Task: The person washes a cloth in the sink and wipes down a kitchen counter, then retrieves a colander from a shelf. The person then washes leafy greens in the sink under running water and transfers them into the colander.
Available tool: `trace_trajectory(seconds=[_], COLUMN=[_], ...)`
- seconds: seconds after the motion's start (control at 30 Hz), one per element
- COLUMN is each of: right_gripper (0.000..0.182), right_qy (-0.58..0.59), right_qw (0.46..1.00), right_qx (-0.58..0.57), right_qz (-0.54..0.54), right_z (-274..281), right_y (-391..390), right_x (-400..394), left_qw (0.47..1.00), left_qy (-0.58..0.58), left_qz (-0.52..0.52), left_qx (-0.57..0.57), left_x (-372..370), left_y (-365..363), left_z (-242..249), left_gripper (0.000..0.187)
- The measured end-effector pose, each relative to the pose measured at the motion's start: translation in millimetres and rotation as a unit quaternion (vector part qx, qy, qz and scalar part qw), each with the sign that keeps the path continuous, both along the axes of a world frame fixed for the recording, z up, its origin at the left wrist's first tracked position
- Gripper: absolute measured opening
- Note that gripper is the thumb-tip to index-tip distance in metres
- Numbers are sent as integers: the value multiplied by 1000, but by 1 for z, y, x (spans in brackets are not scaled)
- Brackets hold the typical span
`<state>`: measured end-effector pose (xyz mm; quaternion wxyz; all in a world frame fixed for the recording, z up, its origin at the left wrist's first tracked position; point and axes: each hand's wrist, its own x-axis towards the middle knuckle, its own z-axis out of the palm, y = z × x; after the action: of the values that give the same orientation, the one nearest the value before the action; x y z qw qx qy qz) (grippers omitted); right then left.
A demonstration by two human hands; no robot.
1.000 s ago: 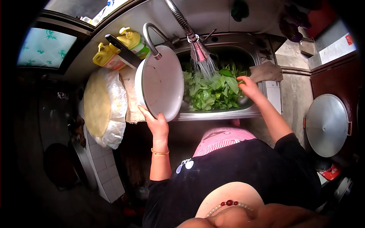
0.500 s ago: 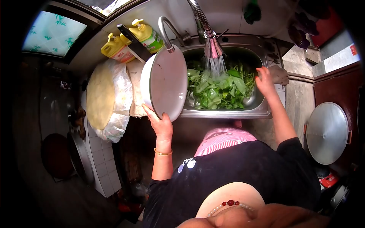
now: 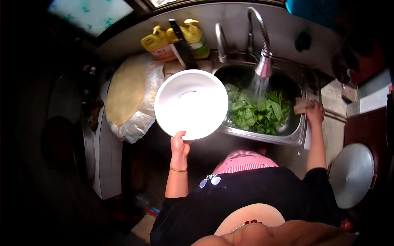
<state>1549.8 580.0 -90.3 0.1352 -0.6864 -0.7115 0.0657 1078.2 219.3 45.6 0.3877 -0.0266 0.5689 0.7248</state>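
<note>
My left hand (image 3: 179, 146) grips the near rim of a white basin (image 3: 191, 104), whose inside faces up toward me. The basin is held left of the sink, overlapping its left edge. My right hand (image 3: 315, 112) is closed on a greyish-brown cloth (image 3: 303, 105) at the right rim of the metal sink (image 3: 262, 136). Leafy green vegetables (image 3: 262, 110) lie in the sink. Water runs onto them from a spring-neck faucet (image 3: 264, 65).
Left of the basin, a pale round board (image 3: 130, 90) is partly wrapped in clear plastic. Two yellow pump bottles (image 3: 158, 44) and a black-handled cleaver (image 3: 184, 49) stand against the wall. A second faucet (image 3: 221, 43) rises behind the sink. A large metal lid (image 3: 351, 176) is at the right.
The basin has turned from edge-on to facing up, still in my left hand. My right hand has moved from the sink's edge onto the cloth and taken hold of it.
</note>
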Motion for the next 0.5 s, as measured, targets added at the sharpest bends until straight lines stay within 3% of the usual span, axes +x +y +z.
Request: trace_trajectory(seconds=[0.1, 0.17, 0.2, 0.27, 0.33, 0.43, 0.5], right_gripper=[48, 38, 34, 34, 30, 38, 39], right_qy=[-37, -51, 20, 145, 249, 429, 454], right_qw=[998, 976, 962, 973, 966, 899, 885], right_qx=[42, 178, 227, 115, 45, 39, 4], right_qz=[6, 115, 147, 137, 41, 78, 102], right_z=[4, -14, -29, 6, 40, 57, 67], right_y=[-9, -6, -3, -21, -38, -41, -43], right_x=[-4, 7, 12, -5, -30, -41, -43], left_qw=[998, 994, 991, 988, 986, 983, 979], left_qy=[-36, -67, -88, -96, -96, -84, -119], left_qz=[37, 62, 56, 81, 78, 65, 65], left_qx=[41, 63, 79, 87, 113, 149, 152], left_x=[-17, -23, -36, -39, -32, -16, 1], left_y=[6, 14, 12, 19, 20, 17, 14], left_z=[-23, -28, -46, -38, -34, -28, -19], left_gripper=[50, 47, 44, 43, 44, 51, 49])
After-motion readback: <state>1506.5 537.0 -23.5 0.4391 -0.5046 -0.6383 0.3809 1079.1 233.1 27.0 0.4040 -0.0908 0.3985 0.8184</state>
